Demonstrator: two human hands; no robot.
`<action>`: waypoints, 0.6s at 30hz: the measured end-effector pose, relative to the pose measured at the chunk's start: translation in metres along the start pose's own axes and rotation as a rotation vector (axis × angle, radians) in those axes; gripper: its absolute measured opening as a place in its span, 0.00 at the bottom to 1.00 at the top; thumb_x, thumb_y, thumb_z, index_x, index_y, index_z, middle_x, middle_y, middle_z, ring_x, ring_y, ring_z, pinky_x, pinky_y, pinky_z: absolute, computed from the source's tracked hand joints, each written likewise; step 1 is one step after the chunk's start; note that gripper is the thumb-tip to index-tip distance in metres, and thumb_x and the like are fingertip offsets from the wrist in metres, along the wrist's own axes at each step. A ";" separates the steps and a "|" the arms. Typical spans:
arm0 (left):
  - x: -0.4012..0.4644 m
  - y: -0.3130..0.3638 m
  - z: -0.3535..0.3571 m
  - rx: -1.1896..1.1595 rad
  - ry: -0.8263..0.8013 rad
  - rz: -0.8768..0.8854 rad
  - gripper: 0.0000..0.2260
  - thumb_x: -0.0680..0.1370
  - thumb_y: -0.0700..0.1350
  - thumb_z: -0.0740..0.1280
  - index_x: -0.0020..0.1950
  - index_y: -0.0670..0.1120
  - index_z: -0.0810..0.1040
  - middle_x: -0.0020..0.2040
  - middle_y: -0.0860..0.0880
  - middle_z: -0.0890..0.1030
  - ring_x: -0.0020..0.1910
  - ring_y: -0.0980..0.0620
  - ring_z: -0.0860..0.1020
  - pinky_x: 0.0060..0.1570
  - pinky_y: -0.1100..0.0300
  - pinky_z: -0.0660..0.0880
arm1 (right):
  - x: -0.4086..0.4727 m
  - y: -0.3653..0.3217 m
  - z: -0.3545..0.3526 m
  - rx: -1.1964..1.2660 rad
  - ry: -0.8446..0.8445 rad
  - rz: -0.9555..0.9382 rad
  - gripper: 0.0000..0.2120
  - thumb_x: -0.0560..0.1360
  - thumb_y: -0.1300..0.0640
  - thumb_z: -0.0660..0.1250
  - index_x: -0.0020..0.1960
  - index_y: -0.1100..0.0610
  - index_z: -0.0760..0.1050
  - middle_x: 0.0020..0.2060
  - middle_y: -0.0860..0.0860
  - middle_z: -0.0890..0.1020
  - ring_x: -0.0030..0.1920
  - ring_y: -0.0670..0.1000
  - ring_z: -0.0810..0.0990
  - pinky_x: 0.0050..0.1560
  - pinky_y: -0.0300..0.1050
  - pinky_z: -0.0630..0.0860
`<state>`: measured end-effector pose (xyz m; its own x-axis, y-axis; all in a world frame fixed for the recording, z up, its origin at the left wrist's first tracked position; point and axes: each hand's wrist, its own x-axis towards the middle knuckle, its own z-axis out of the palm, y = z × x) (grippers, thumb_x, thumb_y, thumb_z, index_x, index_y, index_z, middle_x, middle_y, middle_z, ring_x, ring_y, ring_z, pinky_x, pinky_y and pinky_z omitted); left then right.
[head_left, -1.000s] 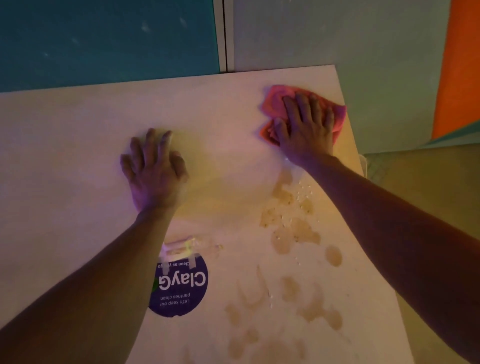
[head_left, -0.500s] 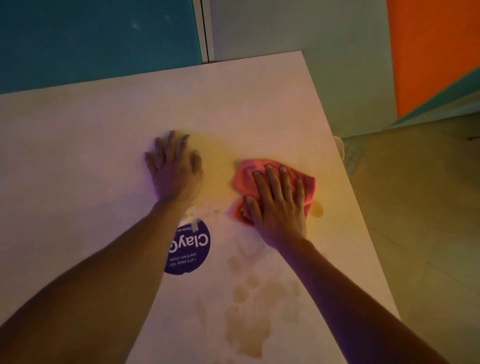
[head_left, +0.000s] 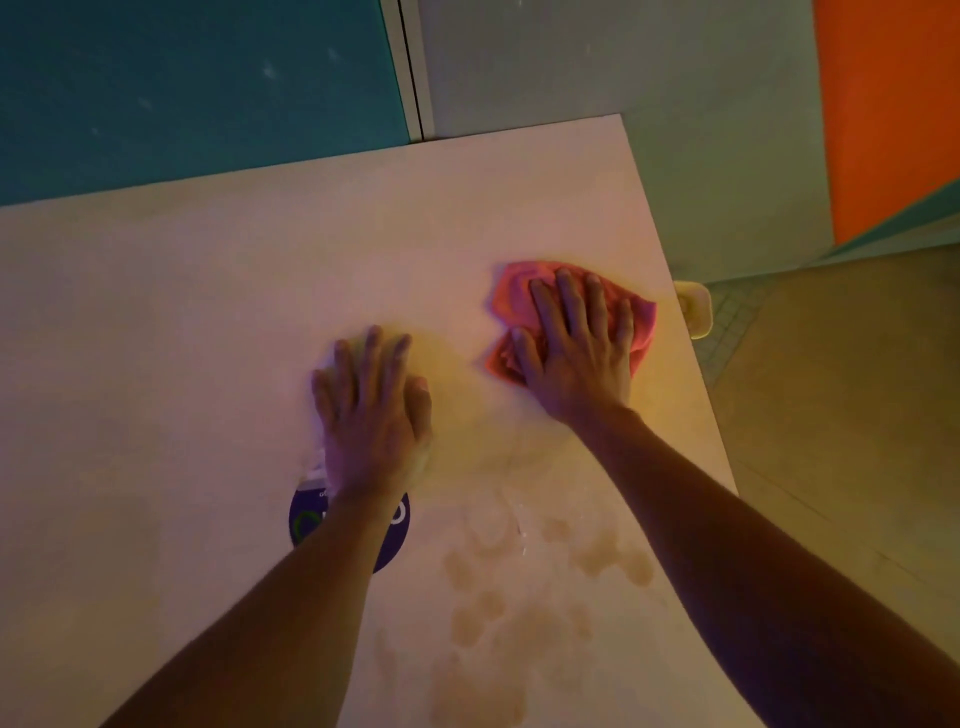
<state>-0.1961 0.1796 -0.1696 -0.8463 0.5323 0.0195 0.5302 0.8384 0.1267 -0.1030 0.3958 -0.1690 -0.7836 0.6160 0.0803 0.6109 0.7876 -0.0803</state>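
Note:
A crumpled pink cloth (head_left: 511, 291) lies on the pale tabletop (head_left: 182, 322) near its right edge. My right hand (head_left: 574, 348) presses flat on the cloth with straight, spread fingers. My left hand (head_left: 371, 410) rests flat on the bare table to the left of the cloth, fingers straight. Brownish wet stains (head_left: 493, 613) spread over the near right part of the table, below my right hand.
A round purple sticker (head_left: 387, 540) lies on the table, partly hidden under my left wrist. The table's right edge drops to a tan floor (head_left: 831, 415). A pale rounded object (head_left: 693, 309) pokes out beside that edge. Teal, grey and orange walls stand behind.
The cloth under my right hand slid from the far right corner toward me across the stains, then back out toward the right edge. My left hand stayed pressed on the table.

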 end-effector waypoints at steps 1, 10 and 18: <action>0.001 0.000 0.000 0.008 0.010 -0.005 0.24 0.83 0.55 0.52 0.79 0.55 0.63 0.81 0.50 0.60 0.79 0.40 0.56 0.76 0.39 0.51 | 0.016 0.004 0.003 0.005 0.003 -0.007 0.28 0.79 0.37 0.52 0.76 0.46 0.63 0.76 0.51 0.64 0.77 0.59 0.60 0.74 0.65 0.53; 0.004 -0.001 0.002 0.045 0.070 0.026 0.23 0.81 0.54 0.56 0.78 0.54 0.66 0.80 0.49 0.63 0.78 0.40 0.60 0.75 0.41 0.55 | 0.147 0.031 0.012 0.064 -0.071 -0.085 0.29 0.79 0.36 0.48 0.77 0.45 0.60 0.77 0.50 0.61 0.77 0.58 0.57 0.74 0.66 0.51; 0.002 -0.003 0.001 0.031 0.068 0.026 0.24 0.81 0.54 0.56 0.78 0.55 0.65 0.80 0.50 0.62 0.78 0.40 0.59 0.75 0.41 0.55 | 0.092 0.029 0.009 0.065 -0.036 -0.109 0.28 0.79 0.38 0.51 0.76 0.47 0.63 0.76 0.52 0.64 0.77 0.59 0.60 0.74 0.66 0.52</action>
<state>-0.1994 0.1783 -0.1711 -0.8333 0.5455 0.0897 0.5523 0.8282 0.0950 -0.1585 0.4758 -0.1729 -0.8494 0.5247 0.0561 0.5140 0.8467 -0.1375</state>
